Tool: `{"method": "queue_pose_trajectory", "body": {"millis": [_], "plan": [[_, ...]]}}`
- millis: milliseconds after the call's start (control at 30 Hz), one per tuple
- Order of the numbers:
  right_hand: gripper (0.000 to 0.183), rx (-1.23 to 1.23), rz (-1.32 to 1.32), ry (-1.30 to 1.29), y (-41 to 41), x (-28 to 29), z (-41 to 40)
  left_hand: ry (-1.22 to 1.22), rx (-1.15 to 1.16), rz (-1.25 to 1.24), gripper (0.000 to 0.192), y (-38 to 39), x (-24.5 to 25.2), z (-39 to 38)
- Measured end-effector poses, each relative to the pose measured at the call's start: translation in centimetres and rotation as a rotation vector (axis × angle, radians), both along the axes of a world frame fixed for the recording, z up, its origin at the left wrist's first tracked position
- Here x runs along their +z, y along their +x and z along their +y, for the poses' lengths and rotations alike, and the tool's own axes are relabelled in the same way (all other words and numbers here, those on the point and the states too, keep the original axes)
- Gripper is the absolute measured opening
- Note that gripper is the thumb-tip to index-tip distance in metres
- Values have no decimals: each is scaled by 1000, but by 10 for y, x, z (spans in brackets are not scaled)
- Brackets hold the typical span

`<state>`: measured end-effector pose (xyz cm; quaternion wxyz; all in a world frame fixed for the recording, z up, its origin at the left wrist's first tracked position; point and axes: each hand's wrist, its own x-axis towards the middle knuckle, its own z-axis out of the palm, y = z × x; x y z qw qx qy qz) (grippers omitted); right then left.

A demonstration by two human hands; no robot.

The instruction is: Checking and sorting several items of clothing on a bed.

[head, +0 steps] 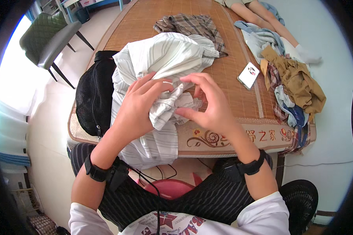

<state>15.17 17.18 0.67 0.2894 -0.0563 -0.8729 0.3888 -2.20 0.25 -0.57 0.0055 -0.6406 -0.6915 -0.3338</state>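
Observation:
A white shirt with dark stripes (164, 55) lies rumpled before me, its lower part hanging over the bed's near edge. My left hand (141, 102) grips a bunched, folded part of it, possibly a cuff or sleeve end; the left thumb is hidden by the cloth. To the right of that bunch is my right hand (207, 101), its thumb and fingers spread in a wide C. The right thumb tip overlaps the striped cloth, but whether it touches cannot be told. Nothing is gripped between the right fingers.
Left of the shirt sits a black mesh bag (92, 94) with a zip. Behind lies a brown plaid garment (194, 25). A phone (249, 75) rests on the bamboo mat (232, 97). Piled clothes (297, 79) and another person's legs (264, 16) are at the right. A chair (51, 38) stands left.

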Motion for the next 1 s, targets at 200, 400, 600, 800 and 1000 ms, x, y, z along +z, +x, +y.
{"method": "queue_pose_trajectory", "body": {"millis": [200, 400, 600, 800, 1000], "plan": [[57, 138, -423, -385, 7, -14, 16, -9, -75, -27, 65, 4, -1, 0], [21, 210, -88, -811, 11, -4, 18, 29, -77, -57, 67, 4, -1, 2], [29, 83, 118, -1101, 24, 21, 7, -4, -47, -78, 60, 3, -4, 3], [30, 108, 137, -988, 25, 18, 20, 23, 18, -15, 62, 3, -7, 1], [34, 17, -131, -581, 36, 15, 51, 52, -24, -96, 68, 12, 8, 4]]}}
